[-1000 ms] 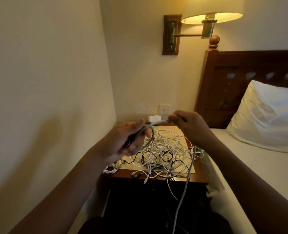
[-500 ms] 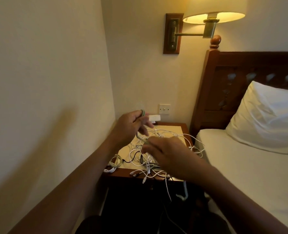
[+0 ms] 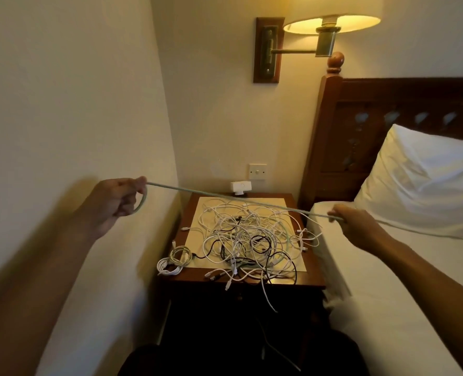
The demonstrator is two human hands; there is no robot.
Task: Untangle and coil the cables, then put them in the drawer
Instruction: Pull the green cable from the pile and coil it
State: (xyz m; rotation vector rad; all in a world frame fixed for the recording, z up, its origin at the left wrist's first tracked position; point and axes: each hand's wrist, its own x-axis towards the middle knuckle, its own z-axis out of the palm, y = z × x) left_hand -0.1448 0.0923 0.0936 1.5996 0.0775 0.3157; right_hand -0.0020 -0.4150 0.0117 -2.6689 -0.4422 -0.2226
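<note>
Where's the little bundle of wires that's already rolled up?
In the head view, the coiled bundle sits on the nightstand's front-left corner, just left of the tangled cable pile.

— Where does the view look from?
— From the person's head, forward and down. It is the only view.
— What sits in the middle?
— A bedside table, fairly near, seen from above its near edge.
— How wide is it?
— Wide. A wall fills the left, a bed the right, and a lamp tops the far side.
— And close in?
— Both forearms enter from the bottom corners; the left hand and right hand sit mid-frame, a cable between them.
</note>
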